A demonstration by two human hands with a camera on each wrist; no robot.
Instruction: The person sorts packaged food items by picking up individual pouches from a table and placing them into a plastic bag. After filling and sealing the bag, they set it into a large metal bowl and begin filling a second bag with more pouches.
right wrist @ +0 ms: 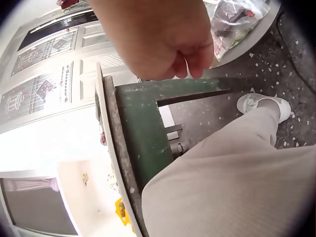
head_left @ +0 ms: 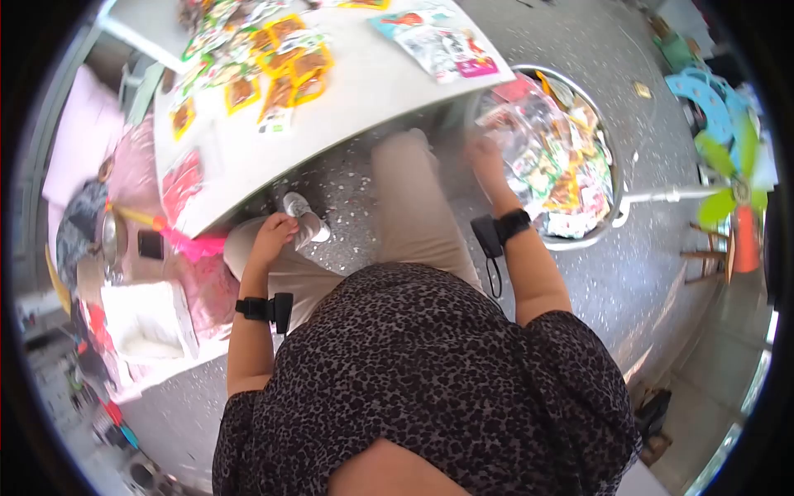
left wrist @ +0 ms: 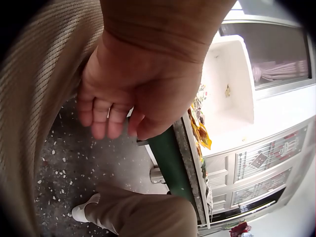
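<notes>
My left hand (head_left: 275,236) is by my left thigh, beneath the front edge of the white table (head_left: 356,99). Its fingers are relaxed and slightly bent, with nothing in them in the left wrist view. My right hand (head_left: 484,153), blurred, hangs at the near-left rim of a round metal tub (head_left: 614,165). In the right wrist view its fingers curl loosely, and no item shows in them. Colourful snack packets (head_left: 562,157) and clear plastic fill the tub. Several yellow-edged packets (head_left: 289,70) lie in a pile on the table.
A larger white-and-pink bag (head_left: 447,50) lies at the table's right end, and a red packet (head_left: 182,183) at its left corner. A white foam box (head_left: 149,318) sits left on a pink cloth. Right of the tub stand a green-bladed fan (head_left: 740,190) and a wooden chair (head_left: 711,256).
</notes>
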